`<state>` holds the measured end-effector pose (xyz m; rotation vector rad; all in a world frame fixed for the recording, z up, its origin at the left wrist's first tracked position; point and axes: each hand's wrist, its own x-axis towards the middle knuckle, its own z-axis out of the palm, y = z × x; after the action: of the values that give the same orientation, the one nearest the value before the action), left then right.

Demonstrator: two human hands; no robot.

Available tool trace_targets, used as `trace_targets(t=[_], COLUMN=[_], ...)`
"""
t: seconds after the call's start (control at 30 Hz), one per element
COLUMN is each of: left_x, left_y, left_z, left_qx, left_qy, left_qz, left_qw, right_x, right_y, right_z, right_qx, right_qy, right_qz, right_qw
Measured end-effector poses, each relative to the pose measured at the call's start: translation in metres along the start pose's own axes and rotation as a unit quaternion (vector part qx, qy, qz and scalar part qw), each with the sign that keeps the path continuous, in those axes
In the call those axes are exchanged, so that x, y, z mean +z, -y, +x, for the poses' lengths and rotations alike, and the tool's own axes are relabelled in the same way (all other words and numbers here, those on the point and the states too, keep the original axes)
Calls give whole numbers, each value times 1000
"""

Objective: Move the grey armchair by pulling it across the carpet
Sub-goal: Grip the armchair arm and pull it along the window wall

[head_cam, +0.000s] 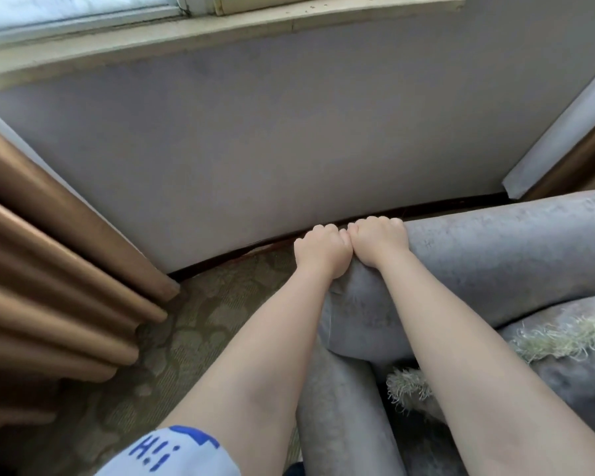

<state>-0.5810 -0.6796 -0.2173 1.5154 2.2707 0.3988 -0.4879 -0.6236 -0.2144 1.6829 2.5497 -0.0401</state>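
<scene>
The grey armchair (488, 255) fills the lower right, its padded backrest running along the wall. My left hand (320, 249) and my right hand (378, 240) sit side by side on the backrest's left corner, fingers curled over its far edge and gripping it. The fingertips are hidden behind the chair. A patterned olive carpet (200, 324) lies to the left of the chair. One grey armrest (340, 417) runs down toward the bottom edge.
A grey wall (255, 149) stands close behind the chair under a window sill (220, 25). Brown curtains hang at the left (49, 269) and far right (584, 163). A grey cushion with a fringed green trim (564, 334) lies on the seat.
</scene>
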Motion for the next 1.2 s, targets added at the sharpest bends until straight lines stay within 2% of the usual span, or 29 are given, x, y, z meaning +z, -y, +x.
trace_targets(t=[0.23,0.63,1.2], left_x=[-8,-20,-12], left_y=[-9,-14,17], left_z=[-35,-72,-42], left_qx=[1,28,24], left_qy=[-1,-28,-11], left_qz=[7,-10,15], left_qw=[1000,999,1000], right_x=[-14,-36,-16], right_y=[-2,0,26], right_z=[-32,-70,-39], right_qx=[6,-3,11], right_qy=[9,-12,8], right_qz=[3,-64,-64], right_qw=[1000,998,998])
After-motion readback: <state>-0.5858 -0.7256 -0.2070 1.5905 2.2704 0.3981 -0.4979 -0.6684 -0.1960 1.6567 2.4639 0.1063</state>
